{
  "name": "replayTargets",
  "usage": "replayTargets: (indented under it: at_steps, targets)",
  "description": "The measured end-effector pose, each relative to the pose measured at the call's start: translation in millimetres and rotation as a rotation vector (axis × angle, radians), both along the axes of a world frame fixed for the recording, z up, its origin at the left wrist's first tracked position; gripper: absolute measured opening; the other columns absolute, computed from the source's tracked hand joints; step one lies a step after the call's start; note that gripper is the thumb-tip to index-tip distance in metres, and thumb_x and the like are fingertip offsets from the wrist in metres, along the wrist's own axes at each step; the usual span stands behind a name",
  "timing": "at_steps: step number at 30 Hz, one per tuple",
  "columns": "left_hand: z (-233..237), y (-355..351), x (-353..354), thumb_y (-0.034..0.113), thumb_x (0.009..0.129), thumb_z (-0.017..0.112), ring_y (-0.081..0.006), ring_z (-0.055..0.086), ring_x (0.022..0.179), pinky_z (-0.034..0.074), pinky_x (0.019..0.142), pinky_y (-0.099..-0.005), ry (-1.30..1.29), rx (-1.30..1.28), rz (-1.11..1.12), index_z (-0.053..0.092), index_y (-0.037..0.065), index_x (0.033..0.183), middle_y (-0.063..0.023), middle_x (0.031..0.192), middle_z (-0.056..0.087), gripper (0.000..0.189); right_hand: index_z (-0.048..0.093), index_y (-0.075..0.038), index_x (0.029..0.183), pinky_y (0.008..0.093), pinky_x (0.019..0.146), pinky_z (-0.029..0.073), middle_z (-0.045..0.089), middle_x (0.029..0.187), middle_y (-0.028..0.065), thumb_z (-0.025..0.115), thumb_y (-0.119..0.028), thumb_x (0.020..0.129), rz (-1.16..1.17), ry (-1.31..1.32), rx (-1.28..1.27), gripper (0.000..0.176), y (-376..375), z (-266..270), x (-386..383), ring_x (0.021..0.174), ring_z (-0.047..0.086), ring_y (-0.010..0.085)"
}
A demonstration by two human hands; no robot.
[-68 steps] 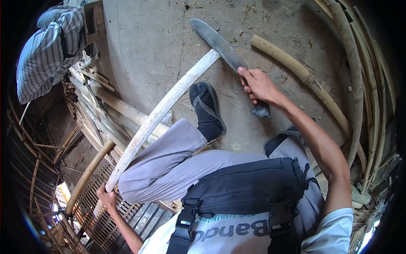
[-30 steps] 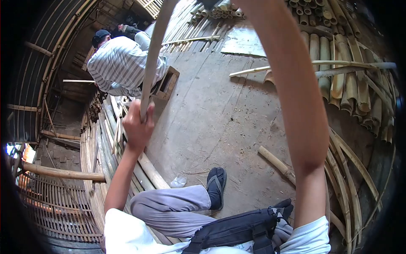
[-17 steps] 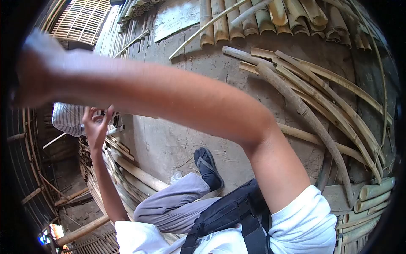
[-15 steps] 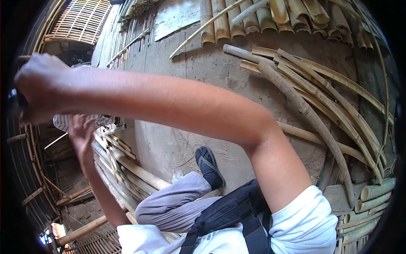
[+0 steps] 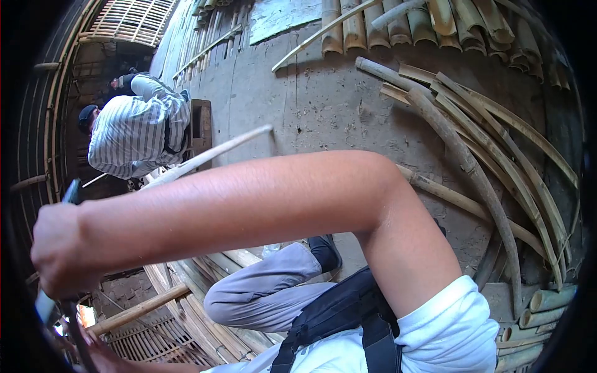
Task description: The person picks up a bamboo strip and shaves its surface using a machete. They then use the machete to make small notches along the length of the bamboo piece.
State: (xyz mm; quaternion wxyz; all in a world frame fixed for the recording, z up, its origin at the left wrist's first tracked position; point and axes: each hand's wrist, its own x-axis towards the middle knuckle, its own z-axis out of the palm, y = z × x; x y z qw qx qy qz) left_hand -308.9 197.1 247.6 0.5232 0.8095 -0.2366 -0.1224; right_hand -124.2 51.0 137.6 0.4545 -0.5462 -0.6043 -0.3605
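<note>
My right arm reaches across the view to the left. At its end, my right hand point(image 5: 59, 248) is closed in a fist around a narrow blue-grey tool point(image 5: 73, 191), which shows above and below the fist; its kind cannot be made out. Low at the left edge is my left hand point(image 5: 93, 351), partly hidden behind a dark narrow strip point(image 5: 79, 339) and dim at the border of the view. A pale pole point(image 5: 214, 151) slants up beyond my right forearm, its lower part passing behind the arm.
A person in a striped shirt point(image 5: 134, 127) sits ahead on the left, near a wooden box point(image 5: 200, 127). Split bamboo strips point(image 5: 491, 149) and a crooked branch point(image 5: 444, 130) lie to the right. Halved bamboo lengths point(image 5: 379, 28) line the back. More bamboo point(image 5: 199, 311) lies beside my leg.
My right hand and forearm have come down and nearer. My left hand has dropped to the lower left. The pale pole now shows past the forearm, and the seated person is uncovered.
</note>
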Motion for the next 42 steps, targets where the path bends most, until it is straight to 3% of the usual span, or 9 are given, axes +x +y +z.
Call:
replayTargets:
  at_steps: [5,17,18,24,30,34,38,39,42]
  targets:
    - [-49.6,14.9,7.8,0.048,0.096,0.040,-0.0324,0.033,0.121,0.025,0.099,-0.0434,-0.024,-0.316,0.197,0.026,0.001,0.148,-0.0201,0.140,0.038,0.072,0.071,-0.019,0.097,0.0436,0.066,0.054,0.071,0.093,0.0059,0.063,-0.020,0.081,0.054,-0.174,-0.064,0.017,10.2,-37.1,-13.8,0.091,0.067,0.0294]
    - [-69.6,107.3,-201.1,0.057,0.092,0.049,-0.0282,0.053,0.077,0.049,0.061,-0.0412,0.066,-0.614,0.689,0.027,0.004,0.148,-0.0201,0.116,0.053,0.080,0.068,-0.021,0.091,0.0446,0.064,0.055,0.071,0.088,0.0037,0.062,-0.019,0.082,0.110,-0.384,-0.248,0.012,66.5,-108.7,-42.5,0.083,0.069,0.0300]
    - [-55.3,123.4,-233.0,0.068,0.087,0.048,-0.0391,0.053,0.100,0.043,0.091,-0.0500,0.239,-0.546,0.599,0.014,0.014,0.154,-0.0253,0.127,0.047,0.093,0.069,-0.021,0.091,0.0445,0.064,0.055,0.071,0.088,0.0038,0.061,-0.019,0.082,0.152,-0.349,-0.277,0.012,69.6,-111.7,-52.8,0.083,0.069,0.0298]
    - [-63.7,121.1,-290.5,0.047,0.079,0.059,-0.0333,0.053,0.080,0.040,0.070,-0.0429,0.651,-0.254,1.107,0.023,0.006,0.142,-0.0215,0.105,0.050,0.084,0.069,-0.023,0.095,0.0398,0.070,0.055,0.069,0.104,-0.0053,0.051,-0.023,0.091,0.180,-0.508,-0.377,0.018,65.1,-132.4,-99.2,0.096,0.067,0.0224]
    - [-96.4,140.3,-276.3,0.026,0.071,0.071,-0.0274,0.053,0.059,0.037,0.049,-0.0357,0.991,-0.070,1.218,0.032,-0.002,0.130,-0.0177,0.084,0.052,0.076,0.070,-0.019,0.105,0.0404,0.078,0.054,0.069,0.109,-0.0005,0.055,-0.029,0.092,0.370,-0.669,-0.553,0.023,83.5,-126.3,-117.3,0.101,0.065,0.0237]
    - [-133.6,154.0,-255.3,0.011,0.065,0.078,-0.0235,0.053,0.045,0.035,0.035,-0.0310,1.011,-0.084,1.123,0.038,-0.008,0.121,-0.0152,0.069,0.053,0.071,0.071,-0.016,0.108,0.0401,0.080,0.055,0.068,0.114,0.0005,0.058,-0.032,0.089,0.375,-0.455,-0.652,0.028,72.3,-125.0,-113.7,0.103,0.065,0.0202]
    - [-199.2,151.7,-198.0,0.006,0.067,0.080,-0.0161,0.048,0.038,0.031,0.029,-0.0251,0.853,-0.188,0.923,0.039,-0.009,0.123,-0.0125,0.068,0.054,0.072,0.076,-0.017,0.085,0.0388,0.067,0.054,0.071,0.085,0.0074,0.057,-0.030,0.083,0.392,0.335,-0.694,0.024,80.3,-177.8,-72.8,0.082,0.068,0.0219]
    - [-210.2,136.2,-173.4,0.007,0.068,0.080,-0.0137,0.044,0.038,0.030,0.030,-0.0239,0.808,-0.175,0.941,0.037,-0.008,0.127,-0.0113,0.069,0.052,0.074,0.074,-0.015,0.095,0.0411,0.072,0.054,0.072,0.095,0.0062,0.054,-0.035,0.085,0.253,-0.028,-0.735,0.030,79.2,-190.3,-49.5,0.091,0.068,0.0233]
    - [-247.1,81.4,-93.4,0.008,0.075,0.075,-0.0088,0.034,0.041,0.029,0.036,-0.0226,0.869,-0.328,0.820,0.029,-0.002,0.137,-0.0096,0.074,0.049,0.077,0.070,-0.017,0.073,0.0397,0.061,0.055,0.069,0.075,0.0038,0.063,-0.017,0.082,0.024,-0.134,-0.721,0.011,17.7,-232.6,14.8,0.078,0.069,0.0236]
